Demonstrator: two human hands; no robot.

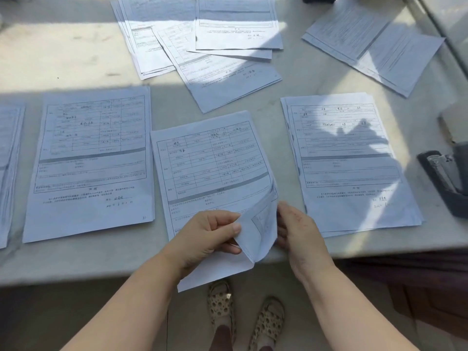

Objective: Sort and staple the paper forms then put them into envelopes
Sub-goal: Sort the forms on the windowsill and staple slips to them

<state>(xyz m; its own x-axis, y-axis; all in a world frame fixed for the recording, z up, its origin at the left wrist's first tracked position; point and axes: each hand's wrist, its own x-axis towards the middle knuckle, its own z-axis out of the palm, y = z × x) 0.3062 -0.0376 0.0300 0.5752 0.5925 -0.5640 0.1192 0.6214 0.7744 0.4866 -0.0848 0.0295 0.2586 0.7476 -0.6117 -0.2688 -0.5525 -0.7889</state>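
A middle stack of printed forms (210, 163) lies on the pale table (63, 54), its near end hanging over the front edge. My left hand (210, 234) pinches the lifted bottom-right corner of its top sheets and curls them up. My right hand (296, 229) touches that corner's right edge with bent fingers; whether it holds a sheet is hidden. Another form stack (91, 160) lies to the left, one more (349, 160) to the right. A dark stapler (445, 178) sits at the table's right edge.
Loose overlapping forms (202, 46) are spread across the back of the table, with more sheets (372, 44) at the back right. A further pile (10, 168) lies at the far left. A brownish block (453, 122) sits behind the stapler. Feet in patterned shoes (243, 315) stand below the edge.
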